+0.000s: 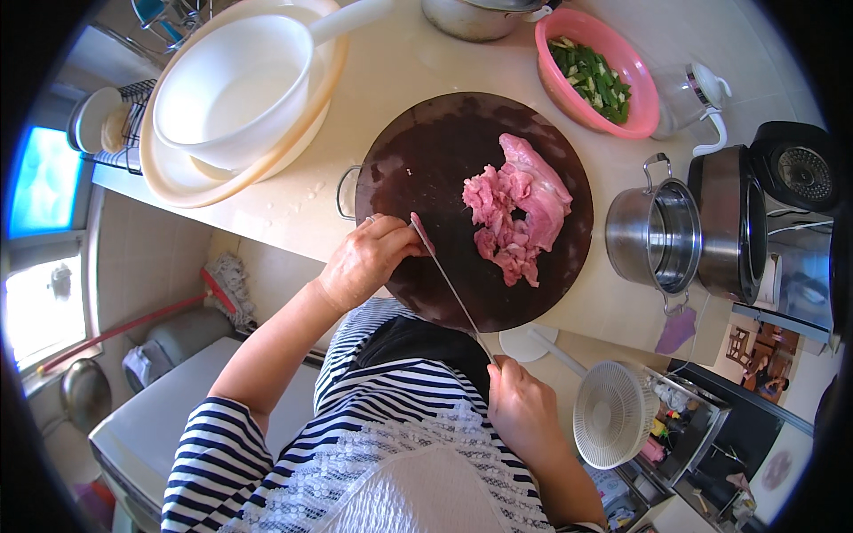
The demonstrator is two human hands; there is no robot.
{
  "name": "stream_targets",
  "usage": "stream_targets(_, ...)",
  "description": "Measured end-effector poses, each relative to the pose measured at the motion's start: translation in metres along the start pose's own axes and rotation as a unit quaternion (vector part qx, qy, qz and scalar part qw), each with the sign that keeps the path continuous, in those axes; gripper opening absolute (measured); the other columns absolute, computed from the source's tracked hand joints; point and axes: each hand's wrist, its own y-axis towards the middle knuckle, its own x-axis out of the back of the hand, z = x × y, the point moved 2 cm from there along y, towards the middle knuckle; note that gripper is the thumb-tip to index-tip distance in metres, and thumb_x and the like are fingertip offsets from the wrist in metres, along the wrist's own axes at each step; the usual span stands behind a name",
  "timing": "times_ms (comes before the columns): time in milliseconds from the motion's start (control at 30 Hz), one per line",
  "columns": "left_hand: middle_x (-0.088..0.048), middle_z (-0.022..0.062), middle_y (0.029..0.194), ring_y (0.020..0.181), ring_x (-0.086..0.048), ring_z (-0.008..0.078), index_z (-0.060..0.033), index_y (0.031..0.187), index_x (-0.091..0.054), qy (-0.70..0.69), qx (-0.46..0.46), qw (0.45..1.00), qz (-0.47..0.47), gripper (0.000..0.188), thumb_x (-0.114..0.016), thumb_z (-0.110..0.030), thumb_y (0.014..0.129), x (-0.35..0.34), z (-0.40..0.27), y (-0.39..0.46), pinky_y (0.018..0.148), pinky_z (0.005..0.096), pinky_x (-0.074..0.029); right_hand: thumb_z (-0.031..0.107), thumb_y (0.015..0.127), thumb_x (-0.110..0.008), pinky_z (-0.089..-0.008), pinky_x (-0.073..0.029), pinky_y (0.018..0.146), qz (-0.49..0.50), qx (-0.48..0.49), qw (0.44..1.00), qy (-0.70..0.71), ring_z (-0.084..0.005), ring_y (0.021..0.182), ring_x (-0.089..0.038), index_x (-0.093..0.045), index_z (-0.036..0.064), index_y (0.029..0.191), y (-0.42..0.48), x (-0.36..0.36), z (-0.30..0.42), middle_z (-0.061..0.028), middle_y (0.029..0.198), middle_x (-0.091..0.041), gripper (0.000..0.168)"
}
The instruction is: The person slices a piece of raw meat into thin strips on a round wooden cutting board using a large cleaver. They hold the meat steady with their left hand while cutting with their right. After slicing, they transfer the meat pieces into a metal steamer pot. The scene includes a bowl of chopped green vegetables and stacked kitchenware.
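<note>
My right hand (pixel 523 406) grips the handle end of a long thin knife (pixel 454 286), whose blade crosses the near left part of a round dark cutting board (pixel 426 146). My left hand (pixel 370 256) pinches a small strip of raw meat (pixel 421 233) at the board's left edge, and the blade's far end lies against that strip. Right of the blade, a large pink piece of raw meat (pixel 533 186) rests on the board beside a heap of smaller cut pieces (pixel 490 193). The knife handle is mostly hidden in my right fist.
Left of the board, a white long-handled dipper (pixel 233 86) sits in a cream basin (pixel 160 180). Beyond the board are a pink basin (pixel 550 80) of chopped greens (pixel 593 80) and a metal pot (pixel 466 20). A steel pot (pixel 620 233) stands to the right, near a white fan (pixel 610 413).
</note>
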Motion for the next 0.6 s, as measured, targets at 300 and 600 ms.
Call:
stream_targets(300,-0.062,0.0088,0.083,0.084,-0.06,0.0283,-0.0052,0.085,-0.065,-0.043,0.002,0.999,-0.007,0.007,-0.066,-0.009,0.079,-0.002,0.007,0.004,0.077,0.0361,-0.05,0.018,0.096,-0.049,-0.0401,-0.053,0.051,0.0,0.049,0.999,-0.014,-0.0331,0.059,-0.066,-0.049,0.003,0.08,0.113,-0.011,0.04,-0.0168,0.066,-0.063,0.021)
stream_targets(600,-0.063,0.0081,0.086,0.085,-0.061,0.027,-0.0065,0.085,-0.065,-0.039,0.02,0.999,-0.019,0.005,-0.065,-0.01,0.081,-0.005,0.007,0.0,0.079,0.035,-0.049,0.02,0.095,-0.051,-0.0445,-0.051,0.053,0.01,-0.014,1.0,0.02,-0.0372,0.061,-0.064,-0.051,0.004,0.081,0.049,-0.011,0.0,-0.018,0.067,-0.063,0.022)
